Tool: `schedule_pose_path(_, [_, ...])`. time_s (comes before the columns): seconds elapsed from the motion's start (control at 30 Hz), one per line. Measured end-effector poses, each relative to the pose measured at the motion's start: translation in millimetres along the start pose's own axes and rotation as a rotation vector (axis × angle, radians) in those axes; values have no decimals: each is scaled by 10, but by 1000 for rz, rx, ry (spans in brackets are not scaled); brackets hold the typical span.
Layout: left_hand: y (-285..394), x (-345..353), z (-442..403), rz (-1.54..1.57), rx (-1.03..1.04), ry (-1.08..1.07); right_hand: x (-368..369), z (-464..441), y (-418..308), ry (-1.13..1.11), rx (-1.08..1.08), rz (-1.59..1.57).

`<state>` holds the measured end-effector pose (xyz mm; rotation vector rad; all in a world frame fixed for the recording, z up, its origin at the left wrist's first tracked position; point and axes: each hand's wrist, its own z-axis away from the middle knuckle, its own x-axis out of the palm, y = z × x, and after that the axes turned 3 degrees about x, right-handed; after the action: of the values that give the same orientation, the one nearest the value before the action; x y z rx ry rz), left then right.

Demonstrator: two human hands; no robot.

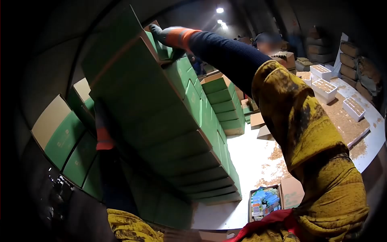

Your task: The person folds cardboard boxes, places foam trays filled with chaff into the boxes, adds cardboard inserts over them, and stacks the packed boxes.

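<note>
A tall stack of green cardboard boxes (149, 129) fills the centre-left, tilted in the view. My right hand (156, 33), in a dark glove with an orange and grey cuff, reaches to the top of the stack and touches the upper edge of an open box (160, 46); its fingers are partly hidden. My left hand (99, 115), also gloved, is in deep shadow along the stack's left side, above an orange cuff. Its fingers cannot be made out. Both of my arms wear dark knitted sleeves and stained yellow outer sleeves.
More green boxes (64, 137) stand at the left, others (223, 105) behind the stack. A white table (250, 161) bears crumbly brown material, white tubs (323, 89) and a carton of blue packets (265, 200). Another person (269, 42) is at the back; sacks (348, 60) lie at right.
</note>
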<state>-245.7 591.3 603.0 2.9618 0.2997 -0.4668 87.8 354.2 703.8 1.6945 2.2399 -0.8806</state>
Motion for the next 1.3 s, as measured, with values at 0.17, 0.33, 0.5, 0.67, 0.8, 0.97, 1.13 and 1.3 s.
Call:
schedule_pose_path(0.17, [-158, -101, 219, -820, 428, -93, 98, 160, 139, 144, -114, -119])
schedule_pose_path(0.33, [-157, -139, 216, -902, 377, -60, 490, 1253, 629, -85, -44, -909])
schedule_pose_path(0.5, [-78, -91, 81, -980, 292, 27, 1630, 3929, 1697, -714, 219, -758])
schedule_pose_path(0.67, [250, -87, -98, -705, 212, 403, 2386, 4972, 1434, -535, 526, -705])
schedule_pose_path(0.8, [838, 51, -10, -785, 78, 291, 2482, 4886, 1217, -524, 538, -667])
schedule_pose_path(0.97, [-128, -572, -9, -1103, 243, 28, 2838, 4815, 1155, -498, 517, -742])
schedule_pose_path(1.13, [-665, -988, 54, -945, 289, -225, 3119, 4866, 1161, -471, 472, -647])
schedule_pose_path(1.3, [-880, -1211, -5, -1055, 350, -275, 2636, 4532, 1325, -506, 451, -759])
